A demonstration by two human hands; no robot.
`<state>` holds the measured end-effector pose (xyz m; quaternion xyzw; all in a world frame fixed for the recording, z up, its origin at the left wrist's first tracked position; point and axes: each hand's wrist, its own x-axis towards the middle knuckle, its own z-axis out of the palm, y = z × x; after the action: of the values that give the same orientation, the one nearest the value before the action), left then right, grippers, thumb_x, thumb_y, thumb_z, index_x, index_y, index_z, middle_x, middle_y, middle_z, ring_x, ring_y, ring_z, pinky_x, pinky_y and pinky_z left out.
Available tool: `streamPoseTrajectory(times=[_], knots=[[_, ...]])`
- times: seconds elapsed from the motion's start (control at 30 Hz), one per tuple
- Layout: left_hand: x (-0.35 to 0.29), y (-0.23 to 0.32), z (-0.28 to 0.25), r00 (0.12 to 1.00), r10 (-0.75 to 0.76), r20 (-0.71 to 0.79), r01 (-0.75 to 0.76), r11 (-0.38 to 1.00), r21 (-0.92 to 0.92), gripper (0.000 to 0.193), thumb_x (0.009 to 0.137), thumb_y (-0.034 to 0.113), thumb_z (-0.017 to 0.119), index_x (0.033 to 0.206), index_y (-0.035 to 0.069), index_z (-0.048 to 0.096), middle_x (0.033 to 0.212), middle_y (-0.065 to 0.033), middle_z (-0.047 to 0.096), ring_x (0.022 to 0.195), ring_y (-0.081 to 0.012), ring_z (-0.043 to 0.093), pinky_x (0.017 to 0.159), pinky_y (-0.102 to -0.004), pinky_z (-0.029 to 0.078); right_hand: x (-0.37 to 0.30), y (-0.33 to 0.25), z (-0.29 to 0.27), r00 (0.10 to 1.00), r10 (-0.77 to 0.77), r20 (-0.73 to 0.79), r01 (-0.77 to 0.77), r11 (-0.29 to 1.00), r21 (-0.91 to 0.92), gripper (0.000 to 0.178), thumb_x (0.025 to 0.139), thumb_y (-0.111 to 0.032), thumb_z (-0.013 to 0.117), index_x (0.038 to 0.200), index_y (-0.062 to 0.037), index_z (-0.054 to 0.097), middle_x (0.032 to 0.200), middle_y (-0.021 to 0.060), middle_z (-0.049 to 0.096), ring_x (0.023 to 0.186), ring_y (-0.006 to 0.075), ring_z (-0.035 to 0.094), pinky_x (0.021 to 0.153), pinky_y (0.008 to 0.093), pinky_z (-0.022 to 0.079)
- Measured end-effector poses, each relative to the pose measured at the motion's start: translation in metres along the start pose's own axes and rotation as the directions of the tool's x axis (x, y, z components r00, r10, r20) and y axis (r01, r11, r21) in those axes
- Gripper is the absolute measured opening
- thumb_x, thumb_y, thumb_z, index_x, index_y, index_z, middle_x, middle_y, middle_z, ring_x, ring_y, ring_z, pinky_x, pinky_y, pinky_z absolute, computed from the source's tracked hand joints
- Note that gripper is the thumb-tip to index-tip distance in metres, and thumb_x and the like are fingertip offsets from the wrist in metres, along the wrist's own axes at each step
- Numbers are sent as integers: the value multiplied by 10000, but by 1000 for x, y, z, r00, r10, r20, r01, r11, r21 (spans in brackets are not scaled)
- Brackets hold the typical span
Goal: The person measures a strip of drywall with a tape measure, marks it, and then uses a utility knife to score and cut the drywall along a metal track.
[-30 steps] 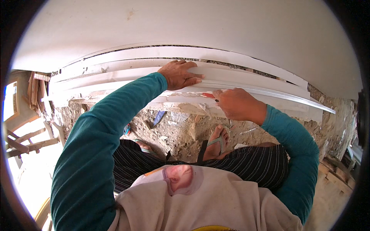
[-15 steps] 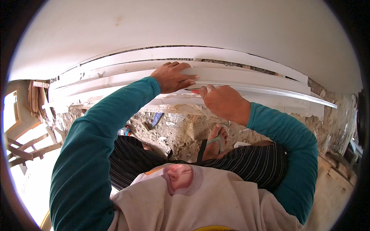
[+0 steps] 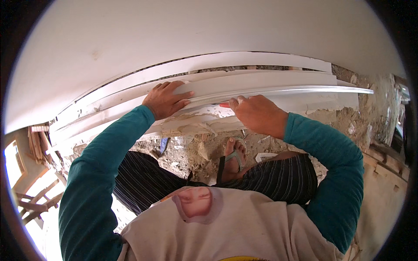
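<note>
My left hand (image 3: 167,100) lies on the stacked white strips with its fingers spread, the thumb reaching over a long ribbed white trim strip (image 3: 278,90). My right hand (image 3: 261,114) is closed around a slim red tool (image 3: 224,105), just on the near side of that trim. Only a short red end pokes out of the fist, pointing left, so its kind is hidden. Under the tool is a white board (image 3: 305,103) whose near face is stained and flaking. The trim runs far past my right hand, its shiny end sticking out over the boards.
A large white panel (image 3: 209,26) rises beyond the strips. Rubble and a blue piece (image 3: 164,145) lie on the ground near my sandalled foot (image 3: 235,156). Wooden pieces (image 3: 39,202) stand at the left, and a wooden board (image 3: 379,200) lies at the right.
My left hand has slid left along the strips, widening the gap to my right hand. The right hand, still around the red tool, has shifted slightly right. The whole view has tilted a little.
</note>
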<state>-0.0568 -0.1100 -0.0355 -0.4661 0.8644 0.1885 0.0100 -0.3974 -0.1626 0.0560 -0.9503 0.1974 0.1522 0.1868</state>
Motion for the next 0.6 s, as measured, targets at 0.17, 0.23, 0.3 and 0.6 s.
streamPoseTrajectory(times=[0.17,0.23,0.3,0.6], knots=[[1,1,-3,998,-28,49,28,1000,-9,386,1067,494,513,1409,371,644,1459,-113,519,1328,-352,546,1141,-514,450,-36,25,1,991,117,70,-114,993,-39,475,886,-71,628,1326,100,583,1090,270,709,841,337,753,714,414,617],[1,1,-4,998,-18,58,17,1000,7,385,1064,480,523,1412,365,642,1464,-117,516,1322,-356,549,1131,-515,454,-50,37,3,990,128,63,-124,990,-66,472,888,-71,626,1327,97,584,1101,269,709,853,340,754,722,412,618],[1,1,-6,998,-3,55,2,1000,22,384,1062,467,533,1415,360,641,1468,-121,514,1317,-361,552,1122,-515,458,-63,48,4,984,152,96,-141,984,-110,461,902,-81,614,1334,78,589,1119,265,709,878,340,758,746,408,621],[5,4,-7,1000,-3,2,3,999,-44,367,1027,405,596,1356,274,694,1412,-171,549,1210,-403,596,1031,-535,498,-127,102,14,973,226,37,-219,966,-141,354,967,-91,570,1295,34,618,1073,233,730,882,354,757,756,457,633]])
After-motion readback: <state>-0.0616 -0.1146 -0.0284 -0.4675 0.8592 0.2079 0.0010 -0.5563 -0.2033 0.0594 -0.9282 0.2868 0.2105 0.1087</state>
